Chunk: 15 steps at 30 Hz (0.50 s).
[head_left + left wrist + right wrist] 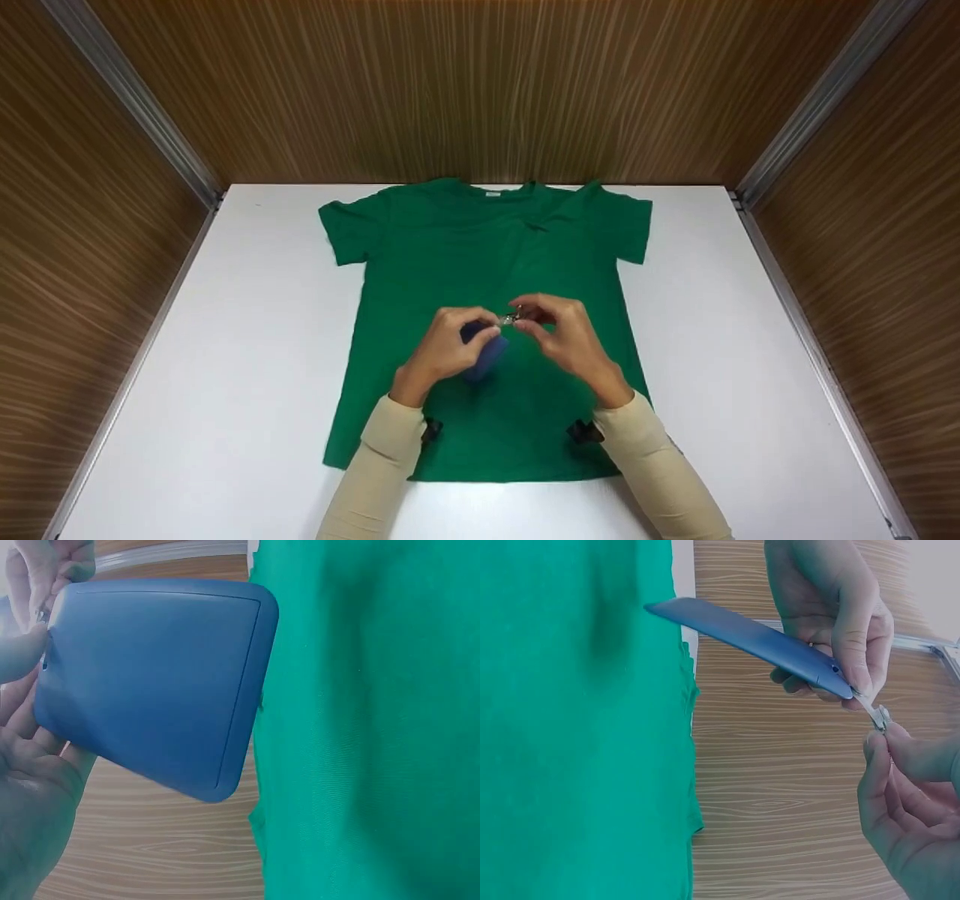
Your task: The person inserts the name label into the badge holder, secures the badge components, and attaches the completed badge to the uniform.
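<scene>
A flat blue badge holder (491, 358) with rounded corners hangs over a green T-shirt (480, 262). My left hand (448, 345) pinches it at its top end, where a short pale strap joins it; in the left wrist view the broad face of the holder (154, 682) shows a line along its border. Thumb and fingertips of my right hand (562, 334) pinch the small metal clip (881, 718) on the strap's other end. Both hands are close together, and the strap runs between them. Seen from the right wrist, the holder (757, 645) is nearly edge-on.
The T-shirt lies spread flat on a white table (750, 360), its collar toward the back wall (480, 90). Wood-patterned panels with metal corner rails (135, 105) enclose the table at the back and both sides. Small black devices (585, 431) sit at the wrists.
</scene>
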Available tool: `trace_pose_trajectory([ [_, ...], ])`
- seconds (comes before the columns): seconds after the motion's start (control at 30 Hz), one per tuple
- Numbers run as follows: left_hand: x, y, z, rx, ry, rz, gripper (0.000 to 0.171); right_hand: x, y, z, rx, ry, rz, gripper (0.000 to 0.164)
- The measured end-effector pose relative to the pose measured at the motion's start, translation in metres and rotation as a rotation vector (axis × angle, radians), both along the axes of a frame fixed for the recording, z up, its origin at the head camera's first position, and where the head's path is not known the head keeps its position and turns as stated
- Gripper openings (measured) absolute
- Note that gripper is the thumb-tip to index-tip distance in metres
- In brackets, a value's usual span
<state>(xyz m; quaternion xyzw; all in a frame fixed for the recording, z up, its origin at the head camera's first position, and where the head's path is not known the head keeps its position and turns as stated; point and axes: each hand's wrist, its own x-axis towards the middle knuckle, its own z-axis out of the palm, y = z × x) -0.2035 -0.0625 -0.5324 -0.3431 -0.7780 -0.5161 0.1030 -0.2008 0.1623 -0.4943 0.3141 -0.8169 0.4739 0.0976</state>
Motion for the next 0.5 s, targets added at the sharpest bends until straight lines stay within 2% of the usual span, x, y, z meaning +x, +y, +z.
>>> trace_pose_trajectory([
  [0.27,-0.0003,-0.0014,-0.0007,-0.005,-0.002,-0.017,0.013,-0.0006,0.0009,-0.0005,0.031,0.009,0.021,0.02],
  [0.5,0.0001,-0.0051,0.0,-0.061,-0.001,-0.009,0.015,-0.0011,0.002,-0.0016,0.076,-0.045,0.037,0.024],
])
